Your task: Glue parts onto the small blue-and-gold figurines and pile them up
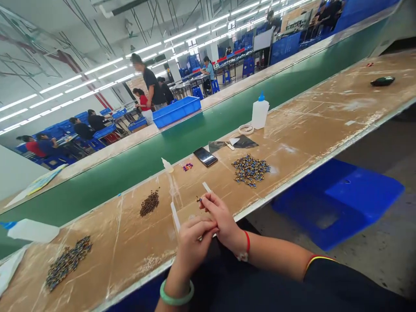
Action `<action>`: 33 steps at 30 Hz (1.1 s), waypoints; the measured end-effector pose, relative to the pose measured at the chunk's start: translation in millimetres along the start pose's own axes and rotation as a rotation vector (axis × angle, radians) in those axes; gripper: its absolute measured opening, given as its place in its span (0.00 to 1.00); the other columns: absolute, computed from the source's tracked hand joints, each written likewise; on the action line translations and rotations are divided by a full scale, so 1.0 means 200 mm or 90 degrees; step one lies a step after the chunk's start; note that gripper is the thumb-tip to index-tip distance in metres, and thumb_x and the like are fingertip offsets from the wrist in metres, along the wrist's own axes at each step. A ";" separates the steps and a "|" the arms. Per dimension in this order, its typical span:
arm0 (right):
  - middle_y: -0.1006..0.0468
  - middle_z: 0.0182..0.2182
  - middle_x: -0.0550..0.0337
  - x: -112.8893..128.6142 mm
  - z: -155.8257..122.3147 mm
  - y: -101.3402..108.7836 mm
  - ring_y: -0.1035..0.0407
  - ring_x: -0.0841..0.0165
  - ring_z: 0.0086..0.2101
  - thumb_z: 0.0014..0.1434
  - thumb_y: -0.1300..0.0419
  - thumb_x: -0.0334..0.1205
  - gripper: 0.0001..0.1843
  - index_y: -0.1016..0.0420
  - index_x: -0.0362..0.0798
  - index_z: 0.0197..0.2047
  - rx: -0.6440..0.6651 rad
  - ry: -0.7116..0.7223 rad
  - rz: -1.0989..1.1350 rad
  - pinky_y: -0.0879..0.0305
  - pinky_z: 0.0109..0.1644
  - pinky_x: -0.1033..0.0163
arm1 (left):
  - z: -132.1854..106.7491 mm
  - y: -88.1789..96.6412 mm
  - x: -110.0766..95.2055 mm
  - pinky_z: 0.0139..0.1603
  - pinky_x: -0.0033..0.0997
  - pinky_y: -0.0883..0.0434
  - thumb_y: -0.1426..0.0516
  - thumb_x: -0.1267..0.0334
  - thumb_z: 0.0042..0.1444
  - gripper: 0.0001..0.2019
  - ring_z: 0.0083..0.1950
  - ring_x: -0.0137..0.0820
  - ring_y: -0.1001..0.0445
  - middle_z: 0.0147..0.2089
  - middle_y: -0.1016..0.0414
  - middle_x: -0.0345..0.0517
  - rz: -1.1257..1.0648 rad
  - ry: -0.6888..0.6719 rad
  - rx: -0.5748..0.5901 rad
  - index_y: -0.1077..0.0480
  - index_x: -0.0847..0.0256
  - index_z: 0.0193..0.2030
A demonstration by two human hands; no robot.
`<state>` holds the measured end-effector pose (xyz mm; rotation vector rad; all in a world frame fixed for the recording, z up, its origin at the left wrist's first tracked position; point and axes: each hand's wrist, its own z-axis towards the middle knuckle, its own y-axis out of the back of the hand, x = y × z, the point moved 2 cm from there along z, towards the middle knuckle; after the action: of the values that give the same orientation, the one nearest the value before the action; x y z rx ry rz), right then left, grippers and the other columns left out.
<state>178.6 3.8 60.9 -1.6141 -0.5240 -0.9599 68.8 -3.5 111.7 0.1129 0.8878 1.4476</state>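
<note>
My right hand (221,216) is closed, with a small blue-and-gold piece (199,199) pinched at its fingertips. My left hand (195,238) is closed too, thumb and fingers pressed together against the lower fingers of my right hand. Whatever lies in that pinch is hidden. Both hands are over the near edge of the brown worktable (130,242). Beyond my right hand lies a pile of similar blue-and-gold pieces (250,169). To the left are a heap of small brown pieces (149,203) and a larger pile of blue-and-gold pieces (69,262).
A phone (205,157), tape roll (246,129) and white bottle (260,113) stand or lie farther back. Another white bottle (34,230) is at left. Behind the green conveyor belt (221,110) sits a blue crate (177,112). Several people work in the background.
</note>
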 end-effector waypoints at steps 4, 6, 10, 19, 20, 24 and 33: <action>0.32 0.28 0.64 -0.02 0.02 0.01 0.39 0.69 0.32 0.44 0.26 0.67 0.31 0.31 0.50 0.30 -0.011 -0.041 0.016 0.40 0.39 0.63 | 0.00 -0.02 0.06 0.36 0.24 0.22 0.38 0.69 0.65 0.05 0.33 0.31 0.17 0.33 0.16 0.46 -0.006 -0.029 0.023 0.22 0.60 0.37; 0.32 0.28 0.65 -0.03 0.02 0.01 0.40 0.70 0.31 0.43 0.26 0.68 0.32 0.32 0.49 0.30 -0.012 -0.057 0.022 0.42 0.35 0.64 | 0.01 -0.02 0.08 0.35 0.25 0.23 0.38 0.69 0.65 0.05 0.32 0.31 0.18 0.32 0.17 0.45 -0.012 -0.043 0.036 0.23 0.60 0.36; 0.32 0.28 0.65 -0.02 0.03 0.00 0.43 0.73 0.27 0.42 0.26 0.70 0.35 0.34 0.49 0.30 -0.003 -0.074 0.027 0.46 0.30 0.65 | 0.04 -0.02 0.10 0.29 0.22 0.27 0.39 0.70 0.65 0.06 0.27 0.27 0.23 0.30 0.19 0.45 -0.036 -0.048 0.050 0.25 0.60 0.35; 0.31 0.29 0.65 0.00 0.04 -0.01 0.38 0.70 0.32 0.47 0.26 0.69 0.32 0.31 0.50 0.32 -0.022 -0.042 -0.015 0.39 0.37 0.65 | 0.02 -0.02 0.14 0.27 0.22 0.30 0.38 0.69 0.61 0.05 0.24 0.25 0.28 0.27 0.21 0.43 -0.086 0.012 0.033 0.26 0.59 0.34; 0.30 0.30 0.65 0.00 0.04 -0.01 0.37 0.69 0.32 0.47 0.26 0.69 0.32 0.30 0.50 0.32 -0.021 -0.037 -0.022 0.39 0.38 0.64 | 0.02 -0.02 0.15 0.27 0.22 0.30 0.38 0.68 0.61 0.05 0.24 0.25 0.28 0.27 0.21 0.43 -0.086 0.018 0.030 0.26 0.59 0.34; 0.29 0.30 0.63 0.00 0.05 -0.02 0.35 0.68 0.34 0.53 0.28 0.67 0.29 0.29 0.50 0.34 -0.009 -0.014 -0.051 0.37 0.40 0.63 | 0.01 -0.01 0.17 0.27 0.24 0.30 0.38 0.68 0.61 0.05 0.23 0.26 0.28 0.25 0.23 0.42 -0.086 0.030 0.025 0.26 0.59 0.32; 0.26 0.31 0.62 0.03 0.11 -0.01 0.31 0.67 0.35 0.66 0.37 0.61 0.21 0.28 0.50 0.36 0.001 0.137 -0.161 0.31 0.44 0.61 | -0.04 0.00 0.28 0.23 0.17 0.34 0.31 0.59 0.59 0.10 0.21 0.20 0.34 0.25 0.28 0.38 -0.624 0.242 -0.153 0.24 0.60 0.33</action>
<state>187.7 23.9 66.6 -1.4432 -0.5885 -1.3040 57.9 43.5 80.8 -0.7110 0.8717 0.6329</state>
